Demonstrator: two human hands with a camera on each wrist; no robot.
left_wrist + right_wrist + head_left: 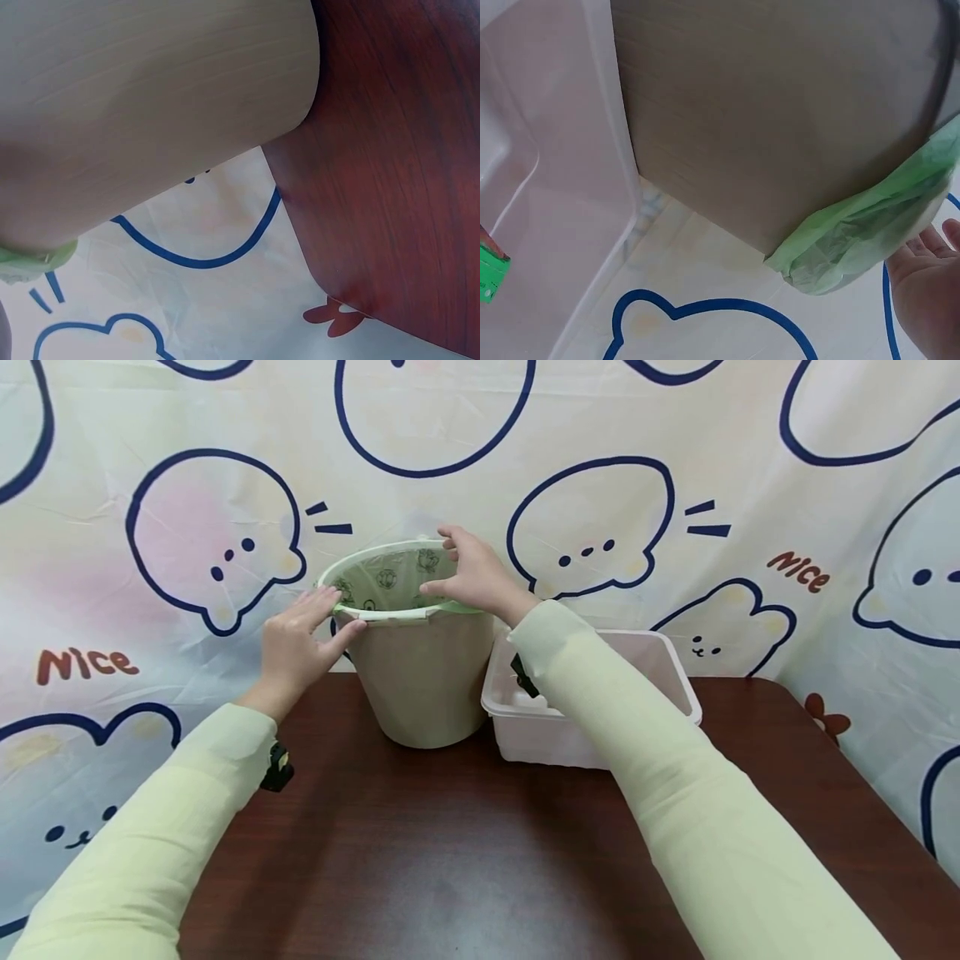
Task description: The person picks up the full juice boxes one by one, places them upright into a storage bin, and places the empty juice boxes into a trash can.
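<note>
A grey-brown trash can (423,681) stands on the table with a pale green rim (397,614). Inside it a thin green trash bag (397,578) with printed drawings lines the wall. At the left of the rim, my left hand (296,639) rests with fingers extended and thumb toward the front. My right hand (480,578) is at the right side of the rim, its thumb and fingers spread apart. In the right wrist view the bag's folded-over edge (840,247) hangs loosely outside the can, close to that hand's fingers.
A pale pink plastic bin (555,739) stands against the can's right side, partly behind my right forearm; a white item (528,700) and a small green item (491,274) lie inside. Under them is a dark red-brown table (450,860). A cartoon-printed cloth (420,502) hangs close behind.
</note>
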